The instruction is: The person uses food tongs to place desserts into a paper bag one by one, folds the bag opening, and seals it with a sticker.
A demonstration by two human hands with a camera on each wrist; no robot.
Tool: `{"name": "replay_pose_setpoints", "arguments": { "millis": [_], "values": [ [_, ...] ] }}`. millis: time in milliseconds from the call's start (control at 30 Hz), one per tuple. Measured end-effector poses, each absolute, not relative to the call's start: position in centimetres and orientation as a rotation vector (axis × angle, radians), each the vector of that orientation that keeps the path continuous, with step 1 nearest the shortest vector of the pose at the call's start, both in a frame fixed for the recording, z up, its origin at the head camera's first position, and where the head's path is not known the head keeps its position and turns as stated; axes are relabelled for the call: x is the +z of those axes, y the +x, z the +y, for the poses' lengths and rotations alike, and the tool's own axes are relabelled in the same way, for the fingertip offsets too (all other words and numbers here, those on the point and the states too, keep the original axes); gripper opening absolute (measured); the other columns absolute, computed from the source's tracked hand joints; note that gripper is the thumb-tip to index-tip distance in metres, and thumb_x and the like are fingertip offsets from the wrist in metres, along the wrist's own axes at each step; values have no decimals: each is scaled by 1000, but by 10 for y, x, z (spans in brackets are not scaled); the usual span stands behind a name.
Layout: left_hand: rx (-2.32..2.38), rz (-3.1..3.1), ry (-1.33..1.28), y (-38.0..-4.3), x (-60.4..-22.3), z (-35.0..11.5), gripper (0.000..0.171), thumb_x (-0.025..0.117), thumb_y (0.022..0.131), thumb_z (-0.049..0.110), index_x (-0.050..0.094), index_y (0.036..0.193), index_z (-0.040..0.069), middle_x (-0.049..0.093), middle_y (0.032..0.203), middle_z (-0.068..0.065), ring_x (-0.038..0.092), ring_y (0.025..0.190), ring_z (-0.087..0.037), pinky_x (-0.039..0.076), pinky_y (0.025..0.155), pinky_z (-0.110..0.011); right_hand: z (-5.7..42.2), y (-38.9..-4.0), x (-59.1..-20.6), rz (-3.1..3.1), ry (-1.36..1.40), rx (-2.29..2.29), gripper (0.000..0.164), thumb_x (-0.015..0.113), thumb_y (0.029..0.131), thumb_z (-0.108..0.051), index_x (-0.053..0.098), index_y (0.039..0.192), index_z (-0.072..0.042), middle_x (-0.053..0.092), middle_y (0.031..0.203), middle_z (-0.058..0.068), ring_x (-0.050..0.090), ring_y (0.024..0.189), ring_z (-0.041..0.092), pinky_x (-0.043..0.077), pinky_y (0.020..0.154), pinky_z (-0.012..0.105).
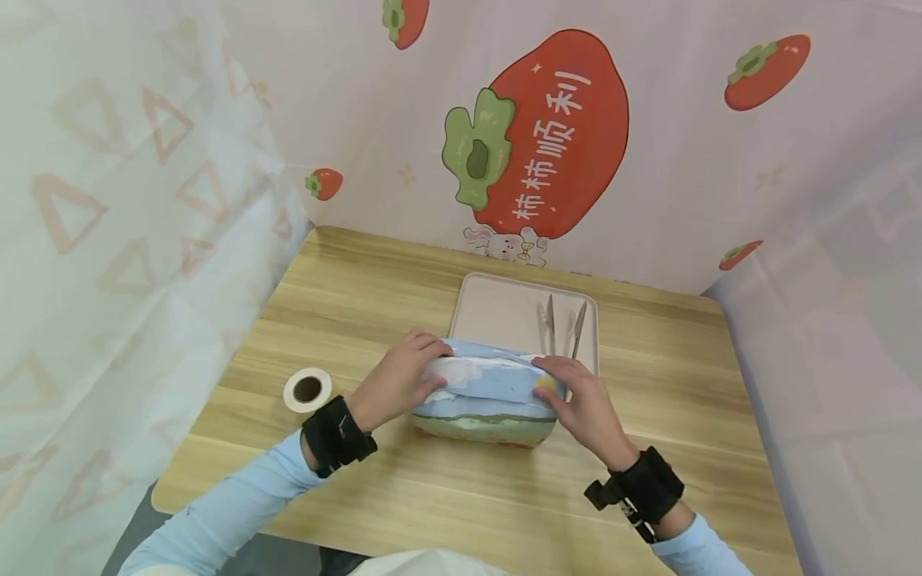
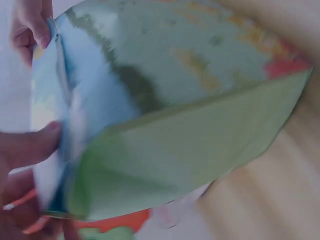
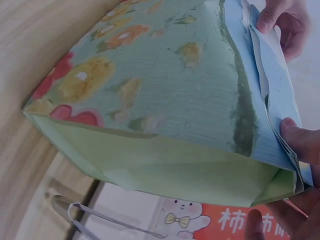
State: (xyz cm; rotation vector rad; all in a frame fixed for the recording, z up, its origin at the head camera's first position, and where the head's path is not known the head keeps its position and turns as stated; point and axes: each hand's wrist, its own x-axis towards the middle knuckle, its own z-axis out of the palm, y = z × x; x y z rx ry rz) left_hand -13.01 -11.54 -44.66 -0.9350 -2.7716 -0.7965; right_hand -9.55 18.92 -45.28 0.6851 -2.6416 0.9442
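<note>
A paper bag (image 1: 490, 428) printed with blue sky and a flowered green field stands on the table, its top edge folded over into a flat flap. At the flap's left end my left hand (image 1: 403, 380) holds it, thumb on the near side and fingers over the far side. My right hand (image 1: 583, 404) grips the other end the same way. Both wrist views show the bag's green side panels (image 2: 165, 160) and the layered fold (image 3: 270, 100) between thumb and fingers. The bag hides part of the tray behind it.
Behind the bag lies a pale rectangular tray (image 1: 497, 308) bearing two slender metal arms (image 1: 551, 320), perhaps tongs; their near end is hidden. A white tape roll (image 1: 307, 390) with a brown core lies left of my left hand. Printed curtains (image 1: 360, 104) surround the wooden table (image 1: 670, 384).
</note>
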Motion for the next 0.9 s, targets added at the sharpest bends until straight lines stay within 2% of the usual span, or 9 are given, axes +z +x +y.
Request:
{"name": "replay_pose_setpoints", "arguments": {
  "millis": [67, 167, 233, 300, 367, 500, 600, 767, 900],
  "values": [
    [-585, -2831, -940, -128, -439, -110, 40, 80, 83, 23, 67, 118, 11, 68, 117, -5, 58, 116, -24, 39, 97, -53, 188, -96, -451, -2644, 705, 920, 45, 81, 79, -7, 68, 122, -4, 71, 118, 13, 64, 115, 32, 51, 95, 49],
    [-431, -2851, -989, -128, -431, -102, 43, 78, 86, 31, 66, 120, 9, 70, 117, -5, 63, 115, -24, 41, 97, -56, 188, -98, -447, -2678, 731, 859, 46, 81, 80, -11, 68, 123, -4, 70, 120, 13, 65, 116, 32, 49, 97, 50],
    [-444, -2841, -1025, -130, -431, -97, 42, 75, 88, 33, 66, 121, 8, 72, 115, -6, 68, 110, -23, 48, 97, -50, 188, -98, -441, -2738, 750, 767, 47, 81, 81, -15, 67, 125, -4, 70, 121, 13, 65, 116, 32, 45, 100, 53],
    [-498, -2818, -1049, -131, -433, -94, 40, 75, 89, 31, 67, 119, 6, 74, 112, -6, 70, 105, -22, 54, 92, -43, 186, -100, -432, -2811, 788, 628, 47, 80, 83, -20, 66, 125, -5, 70, 121, 12, 65, 116, 30, 42, 100, 56],
    [-543, -2794, -1058, -133, -434, -93, 38, 76, 87, 28, 68, 117, 7, 74, 109, -6, 72, 101, -21, 56, 88, -39, 181, -103, -419, -2872, 868, 454, 44, 80, 83, -22, 67, 121, -5, 72, 116, 10, 68, 108, 26, 45, 97, 55],
    [-576, -2748, -1056, -135, -436, -94, 36, 78, 85, 27, 70, 114, 7, 75, 105, -5, 72, 97, -20, 57, 85, -37, 152, -117, -391, -2937, 1066, 95, 30, 81, 81, -25, 69, 100, -6, 72, 88, 4, 67, 73, 18, 54, 73, 41],
    [-591, -2724, -1052, -135, -439, -95, 34, 79, 84, 27, 71, 112, 8, 76, 103, -3, 72, 92, -17, 57, 81, -36, 120, -128, -379, -2944, 1186, -49, 18, 78, 84, -22, 67, 83, -7, 65, 71, 3, 59, 59, 17, 51, 54, 36],
    [-636, -2680, -1019, -136, -443, -97, 17, 81, 83, 19, 70, 92, 11, 70, 79, 2, 64, 71, -10, 53, 66, -28, 80, -143, -376, -2895, 1288, -55, 16, 73, 88, -18, 67, 75, -12, 66, 71, 7, 61, 62, 22, 53, 55, 37],
    [-644, -2678, -1028, -137, -441, -99, 16, 81, 82, 19, 71, 92, 11, 70, 78, 2, 64, 69, -11, 52, 65, -27, 78, -145, -382, -2927, 1226, 25, 12, 75, 86, -20, 71, 79, -12, 69, 75, 6, 64, 66, 23, 54, 58, 37]
  ]
}}
